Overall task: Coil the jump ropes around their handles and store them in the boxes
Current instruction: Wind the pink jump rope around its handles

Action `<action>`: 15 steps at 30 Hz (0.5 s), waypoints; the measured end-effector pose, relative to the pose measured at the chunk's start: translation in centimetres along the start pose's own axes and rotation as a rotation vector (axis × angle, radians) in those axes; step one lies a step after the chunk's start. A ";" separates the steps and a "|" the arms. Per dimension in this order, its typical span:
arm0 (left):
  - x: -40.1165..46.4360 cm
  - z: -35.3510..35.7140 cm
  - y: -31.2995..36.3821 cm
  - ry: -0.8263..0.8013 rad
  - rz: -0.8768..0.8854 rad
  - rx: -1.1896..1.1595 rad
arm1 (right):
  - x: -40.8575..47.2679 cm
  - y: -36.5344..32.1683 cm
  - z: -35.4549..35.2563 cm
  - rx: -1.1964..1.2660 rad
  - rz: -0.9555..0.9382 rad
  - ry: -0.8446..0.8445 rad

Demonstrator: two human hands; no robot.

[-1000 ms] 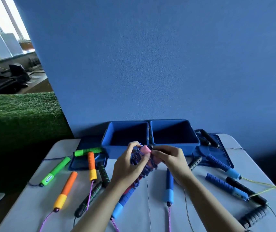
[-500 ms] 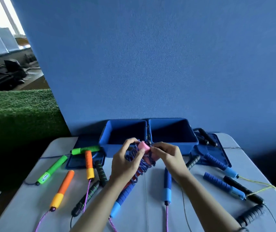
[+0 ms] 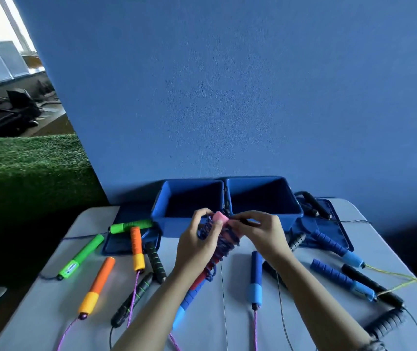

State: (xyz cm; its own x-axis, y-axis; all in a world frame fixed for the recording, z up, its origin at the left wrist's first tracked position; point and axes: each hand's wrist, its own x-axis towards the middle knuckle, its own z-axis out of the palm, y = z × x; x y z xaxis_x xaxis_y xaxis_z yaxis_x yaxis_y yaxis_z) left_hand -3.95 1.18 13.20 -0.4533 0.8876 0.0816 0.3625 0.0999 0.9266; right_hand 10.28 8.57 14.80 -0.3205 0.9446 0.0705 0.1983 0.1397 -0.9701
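Left-hand fingers point(image 3: 203, 216) curled round the pink-handled bundle point(image 3: 219, 231), thumb on its near side; left hand point(image 3: 197, 245) holds it up off the table point(image 3: 50, 300), just in front of the two boxes. Right hand point(image 3: 260, 233) pinches something small at the bundle's top end, beside the pink cap, probably the rope's free end, too small to tell. Both hands closed on the same bundle.

Status, judged from this view:
- Bundle: dark blue rope point(image 3: 229, 243) wrapped many turns round the handles, so the coil looks nearly finished. Likely step is tucking or locking the tail. Not yet in a box.
- Left box point(image 3: 156, 216) and right box point(image 3: 297, 211) sit side by side at the table's far edge. Both look empty, but the interiors are dark, so I'm not certain.
- Still loose on the table: green handles point(image 3: 83, 254) near the left edge, orange handles point(image 3: 98, 282) left of centre, green-striped black handles point(image 3: 155, 262), one blue handle point(image 3: 255, 277) at the centre near the front edge, blue handles with yellow rope point(image 3: 339, 277) towards the right edge, black handles point(image 3: 369, 285) near the right front corner. More black handles lie on a lid point(image 3: 334, 224) at the far right corner.

Net: first rope almost coiled, none stored as far as visible, about five or six ropes left. Most of the job remains.
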 end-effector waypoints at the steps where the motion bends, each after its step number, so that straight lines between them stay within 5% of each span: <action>1: 0.1 0.1 0.1 0.003 0.001 -0.002 | 0.0 -0.1 0.0 0.031 -0.025 0.020; 15: -0.2 0.6 1.0 0.084 -0.011 -0.008 | -0.7 0.4 0.5 0.086 -0.104 -0.039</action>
State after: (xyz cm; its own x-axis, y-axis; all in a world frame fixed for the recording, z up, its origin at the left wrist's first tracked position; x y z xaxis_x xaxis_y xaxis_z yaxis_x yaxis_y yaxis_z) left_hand -3.02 1.37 13.90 -0.5238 0.8458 0.1013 0.3510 0.1059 0.9304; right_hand 10.15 7.83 14.24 -0.3714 0.9137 0.1647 0.0822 0.2091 -0.9744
